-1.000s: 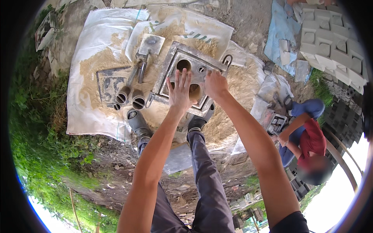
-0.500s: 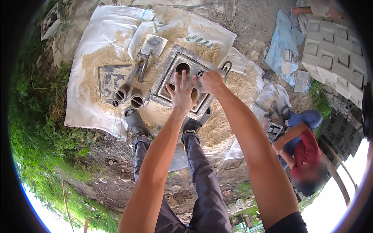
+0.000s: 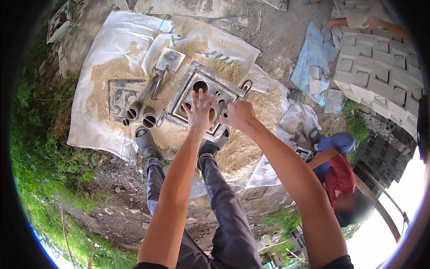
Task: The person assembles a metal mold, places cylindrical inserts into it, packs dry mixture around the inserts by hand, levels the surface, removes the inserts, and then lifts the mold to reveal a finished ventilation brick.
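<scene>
A square metal mould (image 3: 182, 85) with wire loop handles lies on the sandy sacks in front of me. Several round openings pierce its inner face. My left hand (image 3: 199, 115) is laid flat over the mould with the fingers spread, between the openings. At the mould's right side, my right hand (image 3: 238, 115) is closed around what looks like a small tube (image 3: 222, 106), mostly covered by the fingers. A small round hole (image 3: 217, 93) shows just beyond that tube.
Metal tubes (image 3: 149, 119) stand to the left, near my boot (image 3: 144, 138). A square-bladed trowel (image 3: 170, 59) lies beyond them. At right, a person in red (image 3: 339, 177) crouches; stacked grey blocks (image 3: 378, 67) and a blue sheet (image 3: 309, 67) lie farther off.
My right hand has moved nearer along the mould, away from the small hole, with the tube in its fingers. My left hand stays flat on the mould. The view has shifted slightly.
</scene>
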